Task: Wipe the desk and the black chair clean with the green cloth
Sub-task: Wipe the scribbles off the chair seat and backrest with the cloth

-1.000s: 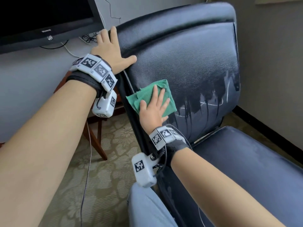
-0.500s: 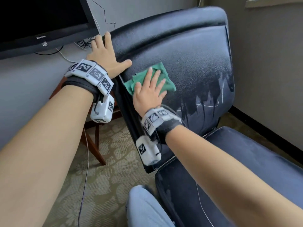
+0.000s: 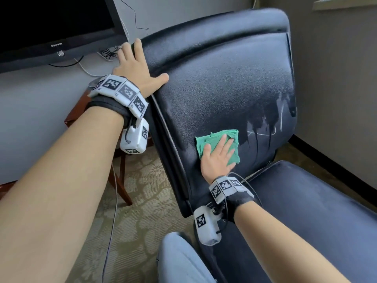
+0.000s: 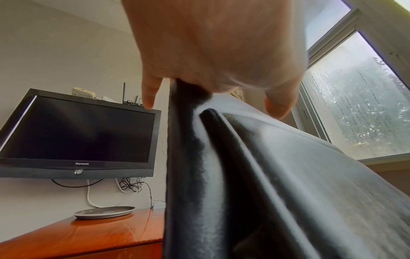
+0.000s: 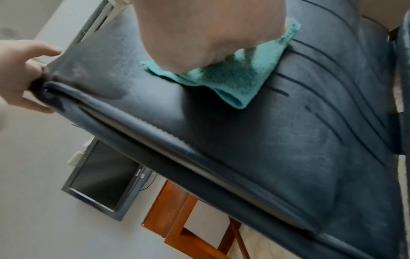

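The black chair's backrest [image 3: 224, 68] is dusty grey, with dark streaks at its lower right. My right hand [image 3: 218, 156] presses flat, fingers spread, on the folded green cloth [image 3: 212, 135] low on the backrest, just left of the streaks. In the right wrist view the cloth [image 5: 233, 78] sticks out from under the right hand [image 5: 206, 35]. My left hand [image 3: 136, 68] grips the backrest's upper left edge, thumb on the front and fingers behind; the left wrist view shows the left hand [image 4: 213, 43] straddling that edge. The wooden desk [image 4: 88, 233] stands left of the chair.
A dark TV [image 3: 51, 27] hangs on the wall above the desk, with cables below it. A grey plate [image 4: 104, 212] lies on the desk. The chair seat [image 3: 306, 201] is lower right, and a wall and a window are close behind. My knee [image 3: 183, 260] is by the seat.
My right hand slid the cloth up towards the backrest's left edge, then down and right to the lower backrest beside the streaks. My left hand kept its hold on the edge.
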